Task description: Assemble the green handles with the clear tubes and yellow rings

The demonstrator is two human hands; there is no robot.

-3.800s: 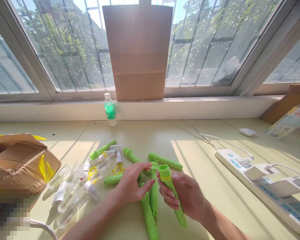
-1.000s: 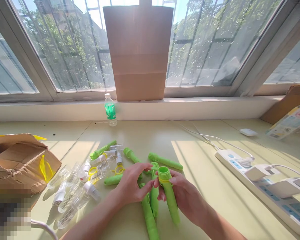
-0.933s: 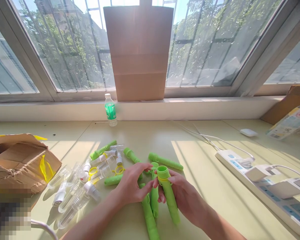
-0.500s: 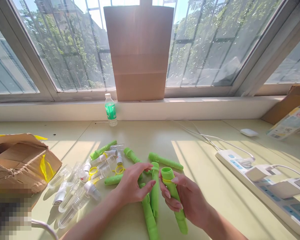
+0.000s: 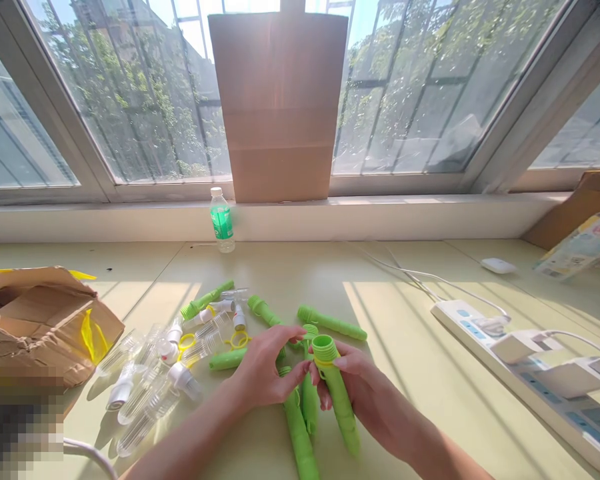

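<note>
My right hand point(image 5: 367, 397) is wrapped round a green tapered tube point(image 5: 336, 393) with a threaded open mouth at its top and a thin yellow ring just under the threads. My left hand point(image 5: 263, 370) is curled beside it, fingertips at the tube's neck near the ring, resting over other green tubes point(image 5: 300, 427) on the table. More green tubes point(image 5: 333, 323) lie beyond the hands. Clear plastic tubes with white caps point(image 5: 150, 387) and loose yellow rings point(image 5: 237, 340) are scattered to the left.
A torn cardboard box point(image 5: 35, 327) with yellow plastic sits at the left. A water bottle point(image 5: 221, 221) stands by the sill under a cardboard sheet point(image 5: 279, 107). A white power strip point(image 5: 530, 373) with plugs and cables runs along the right; a small white device point(image 5: 497, 265) lies behind it.
My right hand has swung the green tube back and forth; it now stands more upright and closer to my left hand than half a second ago. My left hand stays put.
</note>
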